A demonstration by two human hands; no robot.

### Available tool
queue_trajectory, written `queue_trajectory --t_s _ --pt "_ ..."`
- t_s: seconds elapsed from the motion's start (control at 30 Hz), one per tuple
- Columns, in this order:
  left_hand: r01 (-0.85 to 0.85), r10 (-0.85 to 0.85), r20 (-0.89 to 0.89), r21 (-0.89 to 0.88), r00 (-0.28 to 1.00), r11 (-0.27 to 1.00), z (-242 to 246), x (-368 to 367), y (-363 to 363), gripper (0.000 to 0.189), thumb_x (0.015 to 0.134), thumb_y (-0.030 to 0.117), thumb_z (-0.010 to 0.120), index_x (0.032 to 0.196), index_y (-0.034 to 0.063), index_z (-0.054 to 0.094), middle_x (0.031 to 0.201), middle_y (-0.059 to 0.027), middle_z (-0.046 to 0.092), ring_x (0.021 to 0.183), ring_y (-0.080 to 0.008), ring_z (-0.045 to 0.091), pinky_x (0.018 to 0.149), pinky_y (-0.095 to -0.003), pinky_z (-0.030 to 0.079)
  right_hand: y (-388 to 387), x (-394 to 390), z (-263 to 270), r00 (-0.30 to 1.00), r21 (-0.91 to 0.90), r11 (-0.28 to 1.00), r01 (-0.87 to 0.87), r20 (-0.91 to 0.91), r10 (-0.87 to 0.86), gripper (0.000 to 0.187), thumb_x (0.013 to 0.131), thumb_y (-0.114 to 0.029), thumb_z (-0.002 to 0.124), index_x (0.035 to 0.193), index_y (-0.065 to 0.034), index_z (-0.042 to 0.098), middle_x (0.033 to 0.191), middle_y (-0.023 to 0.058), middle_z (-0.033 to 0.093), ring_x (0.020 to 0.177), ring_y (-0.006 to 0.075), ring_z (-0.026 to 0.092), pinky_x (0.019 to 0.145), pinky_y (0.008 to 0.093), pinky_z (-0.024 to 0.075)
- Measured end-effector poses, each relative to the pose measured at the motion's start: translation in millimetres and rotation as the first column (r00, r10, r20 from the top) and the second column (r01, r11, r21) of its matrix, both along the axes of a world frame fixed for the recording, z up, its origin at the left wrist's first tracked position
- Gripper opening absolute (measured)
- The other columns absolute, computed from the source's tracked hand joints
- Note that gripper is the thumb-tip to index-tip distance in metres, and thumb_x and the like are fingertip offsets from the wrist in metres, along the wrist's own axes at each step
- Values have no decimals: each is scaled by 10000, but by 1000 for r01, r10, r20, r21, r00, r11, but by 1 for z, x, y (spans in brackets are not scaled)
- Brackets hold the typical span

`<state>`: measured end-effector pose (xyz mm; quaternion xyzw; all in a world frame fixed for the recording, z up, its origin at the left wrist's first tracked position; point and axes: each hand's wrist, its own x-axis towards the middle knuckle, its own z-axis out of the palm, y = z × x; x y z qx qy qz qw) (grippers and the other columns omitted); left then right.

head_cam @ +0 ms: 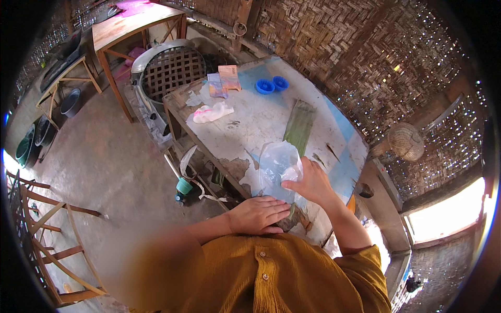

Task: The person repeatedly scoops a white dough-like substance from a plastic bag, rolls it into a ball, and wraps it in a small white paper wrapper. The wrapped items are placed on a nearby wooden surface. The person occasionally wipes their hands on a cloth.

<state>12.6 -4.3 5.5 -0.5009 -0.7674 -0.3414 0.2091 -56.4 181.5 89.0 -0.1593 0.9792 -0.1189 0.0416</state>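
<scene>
A clear plastic bag (274, 168) lies over the near part of a long green leaf strip (299, 121) on the worn table (258, 133). My right hand (315, 182) grips the bag's right side, thumb on top of the plastic. Beside that thumb the plastic looks whiter and bunched; whether something is inside I cannot tell. Flat at the bag's near end rests my left hand (260, 214), fingers extended and gripping nothing. The leaf's near end shows just past its fingertips.
Farther back on the table are a crumpled white-and-pink plastic bag (213, 112), banknotes (229, 77) and two blue fluted cups (266, 86). A lattice-topped round container (174, 66) stands behind the table's left edge. A woven bamboo wall (344, 58) borders the right.
</scene>
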Motion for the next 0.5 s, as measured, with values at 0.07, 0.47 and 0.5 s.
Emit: queue_trajectory --t_s 0.07,0.47,0.5 --pt "18 -18 -3 -6 1000 1000 -2 -3 -1 451 817 374 623 1113 39 569 1178 -94 584 1068 -203 568 939 -324 423 0 2 0 998 -15 999 44 34 -43 757 617 -476 761 1099 32 473 1041 232 557 1014 380 519 832 440 441" --pt "3 -14 -114 -103 993 995 -8 -11 -4 324 857 201 513 1150 76 569 1220 -45 563 1096 -154 553 958 -291 411 7 -14 -12 987 -15 992 126 -98 -127 846 499 -475 830 1066 43 476 1029 195 563 1011 361 522 845 431 439" --pt "-4 -6 -103 -99 995 995 -8 -11 -4 337 852 180 506 1172 90 563 1226 -32 560 1093 -143 554 954 -283 419 8 -21 -16 986 -29 993 111 -119 -114 865 498 -507 818 1063 42 461 1022 208 557 1000 374 521 843 439 435"
